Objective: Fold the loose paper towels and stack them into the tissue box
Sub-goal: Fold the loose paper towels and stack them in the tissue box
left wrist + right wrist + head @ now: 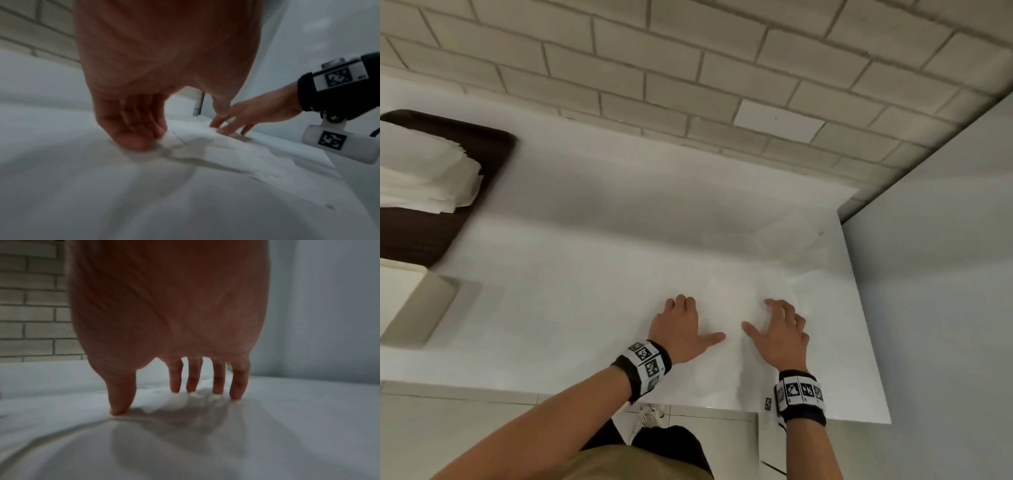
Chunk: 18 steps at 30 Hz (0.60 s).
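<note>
A white paper towel lies flat near the front right of the white table and is hard to tell from it. My left hand rests on its left side, bent fingertips pressing the wrinkled edge of the towel, thumb stretched out to the right. My right hand is spread on the towel's right side, fingertips and thumb pressing the sheet down. The beige tissue box sits at the far left edge.
A dark brown tray at the back left holds a stack of white paper towels. A brick wall runs behind the table, and a grey wall closes its right side. The table's front edge is just behind my wrists.
</note>
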Motion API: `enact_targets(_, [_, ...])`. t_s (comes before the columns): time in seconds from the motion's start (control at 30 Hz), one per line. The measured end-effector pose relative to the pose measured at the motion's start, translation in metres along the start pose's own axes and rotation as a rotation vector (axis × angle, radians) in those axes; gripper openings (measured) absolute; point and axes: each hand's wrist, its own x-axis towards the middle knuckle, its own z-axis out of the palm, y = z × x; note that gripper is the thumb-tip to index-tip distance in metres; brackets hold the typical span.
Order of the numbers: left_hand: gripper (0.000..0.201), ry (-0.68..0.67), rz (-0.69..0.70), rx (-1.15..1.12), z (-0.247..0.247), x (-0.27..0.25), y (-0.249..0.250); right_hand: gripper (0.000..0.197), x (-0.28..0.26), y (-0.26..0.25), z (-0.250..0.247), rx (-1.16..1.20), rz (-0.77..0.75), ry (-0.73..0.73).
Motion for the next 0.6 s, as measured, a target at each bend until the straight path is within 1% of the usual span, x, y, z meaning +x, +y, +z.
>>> enact_targets(0.03, [0.081,0.011,-0.013,0.015,0.010,0.006,0.012,0.074,0.006,0.001,0.001,0.003,-0.004,-0.023])
enact_targets(0.1, [0.061,0.055,-0.014,-0.004,0.021,0.017,0.024,0.070,0.014,-0.006,0.006,0.029,-0.028,-0.076])
enact_targets(0.17, [0.035,0.079,-0.002,-0.133,0.023,0.027,0.027,0.064,0.019,-0.012,0.012,0.029,-0.075,-0.127])
enact_targets(0.2, [0.026,0.089,-0.002,-0.215,0.023,0.032,0.024,0.059,0.020,-0.013,0.014,0.067,-0.103,-0.123])
enact_targets(0.23, [0.023,0.102,-0.018,-0.306,0.019,0.035,0.017,0.052,0.020,-0.014,0.016,0.158,-0.124,-0.105])
enact_targets(0.27, [0.026,0.126,-0.038,-0.393,0.014,0.037,0.008,0.045,0.019,-0.015,0.016,0.291,-0.124,-0.078])
enact_targets(0.33, [0.036,0.192,-0.088,-0.561,-0.002,0.039,-0.010,0.036,0.019,-0.015,0.012,0.563,-0.062,-0.026])
enact_targets(0.4, [0.038,0.244,-0.128,-0.662,-0.020,0.038,-0.025,0.031,0.018,-0.016,0.007,0.734,0.021,0.007])
enact_targets(0.43, [0.039,0.260,-0.137,-0.686,-0.027,0.038,-0.032,0.028,0.018,-0.015,0.005,0.771,0.040,0.021])
enact_targets(0.5, [0.044,0.272,-0.149,-0.707,-0.038,0.041,-0.043,0.020,0.021,-0.010,0.002,0.767,0.034,0.059])
enact_targets(0.57, [0.059,0.262,-0.173,-0.752,-0.043,0.043,-0.054,0.016,0.025,-0.005,-0.004,0.756,0.023,0.093])
enact_targets(0.6, [0.067,0.248,-0.194,-0.784,-0.045,0.043,-0.059,0.019,0.027,-0.003,-0.009,0.784,0.023,0.096])
